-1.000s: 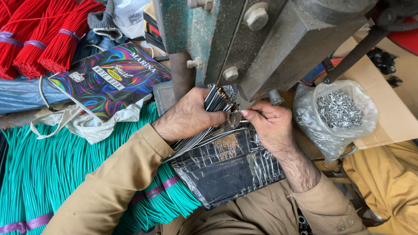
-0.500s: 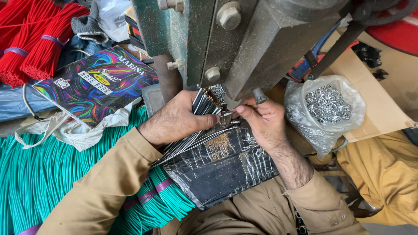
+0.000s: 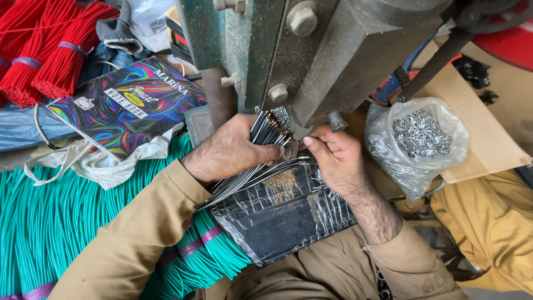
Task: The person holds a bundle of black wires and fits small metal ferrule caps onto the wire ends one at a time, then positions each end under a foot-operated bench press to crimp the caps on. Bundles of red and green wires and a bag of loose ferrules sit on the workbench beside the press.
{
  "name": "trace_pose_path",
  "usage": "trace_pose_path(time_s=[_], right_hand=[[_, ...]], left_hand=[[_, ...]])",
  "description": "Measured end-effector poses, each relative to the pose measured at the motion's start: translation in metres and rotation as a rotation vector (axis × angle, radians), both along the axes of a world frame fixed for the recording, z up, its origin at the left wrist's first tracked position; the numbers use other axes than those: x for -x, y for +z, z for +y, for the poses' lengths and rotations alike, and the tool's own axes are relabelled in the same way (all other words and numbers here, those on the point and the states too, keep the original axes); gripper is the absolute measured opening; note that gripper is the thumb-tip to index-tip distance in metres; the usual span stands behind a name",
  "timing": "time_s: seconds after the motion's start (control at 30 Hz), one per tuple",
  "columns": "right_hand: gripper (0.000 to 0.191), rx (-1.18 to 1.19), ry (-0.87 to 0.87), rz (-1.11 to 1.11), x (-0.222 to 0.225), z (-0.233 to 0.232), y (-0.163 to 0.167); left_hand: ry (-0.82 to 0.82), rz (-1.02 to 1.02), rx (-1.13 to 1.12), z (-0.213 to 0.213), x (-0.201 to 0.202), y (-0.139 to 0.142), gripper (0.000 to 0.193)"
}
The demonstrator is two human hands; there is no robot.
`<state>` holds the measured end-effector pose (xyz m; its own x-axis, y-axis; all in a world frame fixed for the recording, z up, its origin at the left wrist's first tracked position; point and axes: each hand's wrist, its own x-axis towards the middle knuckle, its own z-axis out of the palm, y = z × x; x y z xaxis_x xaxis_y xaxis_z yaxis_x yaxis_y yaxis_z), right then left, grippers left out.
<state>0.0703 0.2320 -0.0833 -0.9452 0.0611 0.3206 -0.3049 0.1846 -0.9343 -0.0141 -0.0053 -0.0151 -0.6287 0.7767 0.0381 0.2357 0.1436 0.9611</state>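
Observation:
My left hand (image 3: 233,150) grips a bundle of thin black wires (image 3: 265,130), their copper tips pointing up toward the underside of a grey-green metal press (image 3: 311,50). My right hand (image 3: 331,158) pinches a single wire end with thumb and forefinger, right beside the bundle's tips and just under the press head. More black wires fan out below my left hand across a black pad wrapped in clear tape (image 3: 283,214) on my lap.
Teal wire bundles (image 3: 61,216) lie at lower left, red wire bundles (image 3: 44,55) at upper left. A colourful notebook (image 3: 127,103) rests on a white bag. A clear bag of small metal pieces (image 3: 419,139) sits on cardboard (image 3: 488,139) to the right.
Both hands stay at the press with the wires. The camera has shifted slightly, and my right fingers have moved closer to the bundle's tips.

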Motion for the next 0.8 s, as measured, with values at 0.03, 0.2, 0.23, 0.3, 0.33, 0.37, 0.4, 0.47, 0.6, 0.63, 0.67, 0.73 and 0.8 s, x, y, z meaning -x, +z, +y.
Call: trace_pose_path(time_s=[0.03, 0.2, 0.23, 0.3, 0.33, 0.37, 0.4, 0.47, 0.6, 0.63, 0.67, 0.73, 0.8], right_hand=[[0.01, -0.014, -0.005, 0.024, 0.0002, 0.0007, 0.0005], [0.008, 0.049, 0.005, 0.009, 0.0036, 0.0013, 0.0012], [0.008, 0.01, -0.019, -0.003, 0.0036, 0.0009, 0.0008], [0.008, -0.048, -0.053, -0.019, 0.0037, 0.0006, 0.0003], [0.008, -0.068, -0.064, -0.023, 0.0035, 0.0009, 0.0002], [0.008, -0.088, -0.076, -0.028, 0.0035, 0.0012, 0.0002], [0.008, -0.093, -0.081, -0.033, 0.0036, 0.0013, 0.0001], [0.007, -0.101, -0.09, -0.045, 0.0042, 0.0016, 0.0004], [0.008, -0.092, -0.075, -0.026, 0.0043, 0.001, 0.0013], [0.008, -0.09, -0.075, -0.025, 0.0039, 0.0009, 0.0016], [0.008, -0.088, -0.075, -0.024, 0.0036, 0.001, 0.0019], [0.008, -0.146, -0.101, -0.022, 0.0031, 0.0019, 0.0023], [0.007, -0.176, -0.117, -0.028, 0.0033, 0.0035, 0.0022]], left_hand=[[-0.002, -0.026, -0.018, 0.0, -0.0002, -0.0009, 0.018], [0.01, -0.082, -0.036, 0.0019, 0.0023, -0.0031, 0.017], [0.014, -0.08, -0.038, 0.0022, 0.0021, -0.004, 0.017], [0.022, -0.074, -0.042, 0.0024, 0.0021, -0.0053, 0.017], [0.018, -0.065, -0.047, 0.0026, 0.0023, -0.0056, 0.017], [0.013, -0.057, -0.052, 0.0027, 0.0026, -0.0059, 0.017], [0.009, -0.048, -0.057, 0.0023, 0.0031, -0.0062, 0.017], [0.037, -0.044, -0.006, 0.0011, 0.0044, -0.0065, 0.016], [0.046, -0.047, -0.069, 0.003, 0.0042, -0.0093, 0.018], [0.046, -0.049, -0.062, 0.0029, 0.0043, -0.0096, 0.017], [0.047, -0.052, -0.056, 0.0028, 0.0044, -0.0098, 0.017], [0.048, -0.053, -0.046, 0.0026, 0.0046, -0.0102, 0.016], [0.05, -0.05, -0.041, 0.0024, 0.0049, -0.0103, 0.015]])
